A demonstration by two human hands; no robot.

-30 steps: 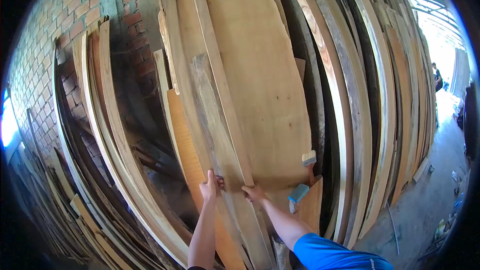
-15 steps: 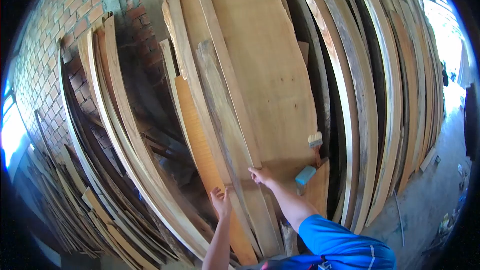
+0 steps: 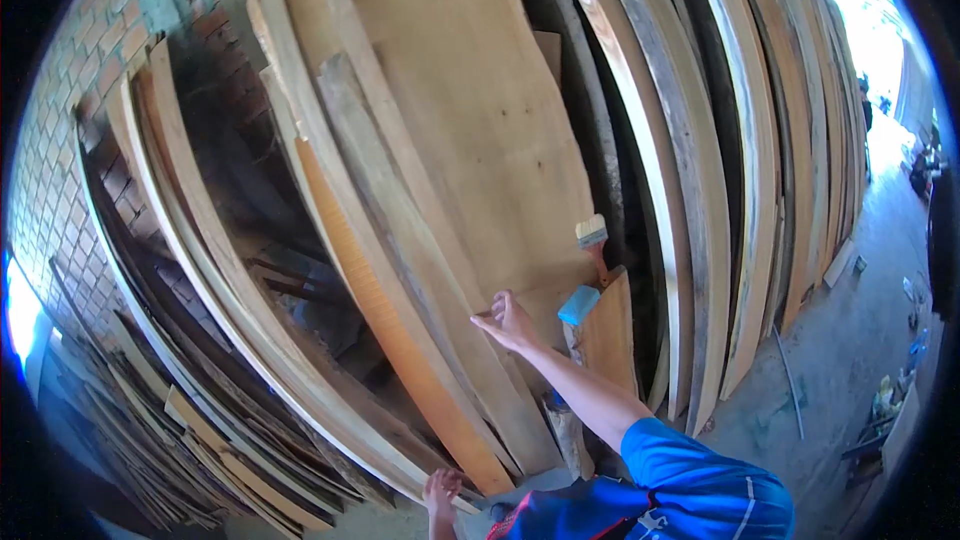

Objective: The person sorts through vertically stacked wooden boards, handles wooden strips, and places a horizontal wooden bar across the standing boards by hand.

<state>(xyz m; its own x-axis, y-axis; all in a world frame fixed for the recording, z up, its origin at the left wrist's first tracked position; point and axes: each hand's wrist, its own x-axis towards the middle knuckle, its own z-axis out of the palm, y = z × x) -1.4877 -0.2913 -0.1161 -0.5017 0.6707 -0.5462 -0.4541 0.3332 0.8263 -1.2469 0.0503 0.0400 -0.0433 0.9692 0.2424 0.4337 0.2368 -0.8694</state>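
My right hand is closed at the lower end of a narrow wooden strip, which lies along a wide plank. Beside the strip, on its left, is a rough-edged board. Low in the view, my left hand has loosely bent fingers and nothing visible in it; it is near the bottom ends of the leaning boards. A brush with pale bristles and a blue block are to the right of my right hand.
Many long boards lean upright on the right, and more lean on the left against a brick wall. An orange-toned board stands left of centre. Scraps and a thin rod lie on the floor at right.
My left hand has left the boards at centre and moved down toward their bottom ends. My right hand stays at the strip's lower end. The view has shifted, with the boards now farther left.
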